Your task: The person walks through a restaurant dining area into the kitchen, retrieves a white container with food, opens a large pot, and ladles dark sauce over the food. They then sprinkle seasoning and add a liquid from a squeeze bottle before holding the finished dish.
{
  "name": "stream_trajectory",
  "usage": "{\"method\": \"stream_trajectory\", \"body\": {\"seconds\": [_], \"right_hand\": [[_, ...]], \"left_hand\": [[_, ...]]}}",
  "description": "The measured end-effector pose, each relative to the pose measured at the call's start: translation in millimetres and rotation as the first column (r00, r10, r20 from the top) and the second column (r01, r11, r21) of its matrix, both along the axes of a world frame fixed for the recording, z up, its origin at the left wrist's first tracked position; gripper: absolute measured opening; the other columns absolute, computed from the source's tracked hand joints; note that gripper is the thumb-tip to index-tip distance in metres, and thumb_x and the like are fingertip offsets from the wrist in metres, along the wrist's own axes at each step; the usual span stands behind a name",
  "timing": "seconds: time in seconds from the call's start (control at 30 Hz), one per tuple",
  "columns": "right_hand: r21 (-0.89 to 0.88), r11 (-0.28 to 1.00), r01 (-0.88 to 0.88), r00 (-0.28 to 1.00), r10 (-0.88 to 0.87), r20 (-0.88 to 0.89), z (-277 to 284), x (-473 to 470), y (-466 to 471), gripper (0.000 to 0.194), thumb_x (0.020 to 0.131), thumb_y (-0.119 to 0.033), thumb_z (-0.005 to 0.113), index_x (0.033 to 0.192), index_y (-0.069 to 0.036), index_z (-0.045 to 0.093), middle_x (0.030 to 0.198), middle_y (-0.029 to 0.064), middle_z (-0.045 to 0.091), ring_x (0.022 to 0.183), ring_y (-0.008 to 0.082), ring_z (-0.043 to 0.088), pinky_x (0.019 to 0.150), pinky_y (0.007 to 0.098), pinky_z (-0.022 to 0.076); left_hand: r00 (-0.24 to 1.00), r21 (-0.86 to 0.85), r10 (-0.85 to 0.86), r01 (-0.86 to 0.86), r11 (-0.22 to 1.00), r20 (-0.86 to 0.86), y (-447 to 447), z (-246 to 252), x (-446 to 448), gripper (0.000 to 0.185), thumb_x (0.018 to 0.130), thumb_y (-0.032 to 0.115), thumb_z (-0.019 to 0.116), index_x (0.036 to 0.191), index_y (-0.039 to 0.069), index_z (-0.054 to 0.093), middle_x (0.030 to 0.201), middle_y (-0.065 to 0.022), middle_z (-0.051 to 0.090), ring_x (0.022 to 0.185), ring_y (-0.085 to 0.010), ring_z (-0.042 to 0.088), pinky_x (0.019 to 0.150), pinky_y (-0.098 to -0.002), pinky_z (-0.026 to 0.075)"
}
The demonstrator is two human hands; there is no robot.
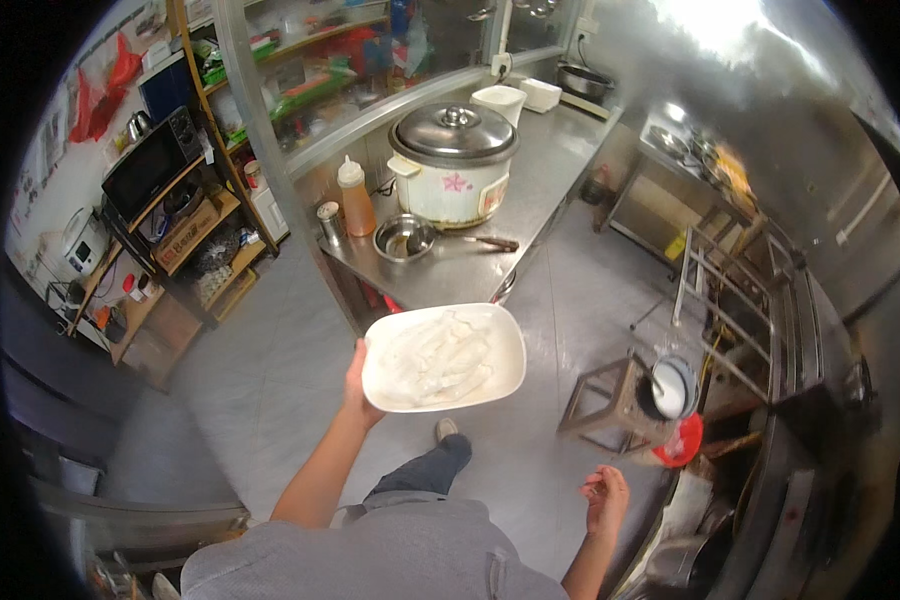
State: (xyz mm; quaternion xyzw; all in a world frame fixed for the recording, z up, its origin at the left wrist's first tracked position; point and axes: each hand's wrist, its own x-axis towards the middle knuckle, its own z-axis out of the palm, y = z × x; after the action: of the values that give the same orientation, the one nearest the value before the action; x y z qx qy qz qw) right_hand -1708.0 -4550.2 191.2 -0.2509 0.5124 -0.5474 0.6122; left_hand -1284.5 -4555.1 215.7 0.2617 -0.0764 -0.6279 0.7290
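My left hand (360, 390) grips the left rim of a white oblong dish (516, 360), which I hold above the floor just off the near end of a steel counter. Soft white folded food, perhaps rice noodle rolls, lies in the dish (442, 358). To the lower right, my right hand (606, 491) hangs away from the dish with its fingers curled. Nothing shows in it, though the inside of the palm is partly hidden. Beyond the dish, a steel bowl (403, 238) with a wooden-handled utensil (495, 243) rests on the counter.
On the steel counter (547, 150) stand a large lidded cooker (450, 180), a squeeze bottle (356, 199) and a shaker (331, 223). A stool (615, 401) bears a pot of white liquid (673, 386), near a red bucket (681, 442). A metal rack (727, 315) stands right, shelves with a microwave (150, 161) left.
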Motion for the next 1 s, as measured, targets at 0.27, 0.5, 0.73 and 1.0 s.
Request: {"method": "stream_trajectory", "body": {"seconds": [0.27,0.5,0.73,1.0], "right_hand": [[-0.080,0.984,-0.160,0.987,0.159,-0.017,19.4,59.4,-224.1,0.019,0.094,-0.021,0.055,0.093,-0.003,0.060,0.072,0.0056,0.062,0.063,0.0140,0.060,0.055,0.0264,0.0505],[-0.173,0.886,-0.431,0.876,0.364,-0.317,45.6,143.3,-387.8,0.025,0.097,-0.024,0.052,0.094,-0.001,0.061,0.068,0.0041,0.059,0.061,0.0115,0.056,0.053,0.0233,0.0460],[-0.424,0.649,-0.631,0.722,0.292,-0.627,62.7,221.6,-542.3,0.020,0.096,-0.018,0.053,0.094,0.000,0.062,0.061,-0.0009,0.050,0.053,0.0052,0.043,0.048,0.0228,0.0342],[-0.651,0.171,-0.740,0.652,-0.057,-0.756,102.2,343.5,-681.0,0.007,0.089,-0.013,0.059,0.086,-0.007,0.060,0.063,0.0085,0.059,0.053,0.0229,0.057,0.048,0.0331,0.0416]], "left_hand": [[0.971,0.002,0.241,-0.241,0.971,0.005,-128.7,23.7,57.0,0.065,0.097,0.053,0.033,0.138,0.004,0.040,0.137,-0.0149,0.048,0.122,-0.0329,0.049,0.104,-0.0445,0.040],[0.855,-0.002,0.516,-0.516,0.856,0.055,-176.1,52.6,87.4,0.062,0.097,0.051,0.038,0.136,0.004,0.042,0.136,-0.0132,0.049,0.121,-0.0287,0.050,0.102,-0.0411,0.041],[0.570,-0.037,0.817,-0.818,0.574,0.083,-193.6,62.8,59.3,0.062,0.095,0.050,0.043,0.136,0.004,0.042,0.136,-0.0142,0.048,0.121,-0.0305,0.050,0.102,-0.0442,0.042],[0.221,-0.118,0.964,-0.964,0.239,0.146,-230.8,74.4,-10.6,0.068,0.096,0.051,0.039,0.143,0.003,0.030,0.147,-0.0137,0.034,0.133,-0.0312,0.036,0.109,-0.0459,0.032]]}}
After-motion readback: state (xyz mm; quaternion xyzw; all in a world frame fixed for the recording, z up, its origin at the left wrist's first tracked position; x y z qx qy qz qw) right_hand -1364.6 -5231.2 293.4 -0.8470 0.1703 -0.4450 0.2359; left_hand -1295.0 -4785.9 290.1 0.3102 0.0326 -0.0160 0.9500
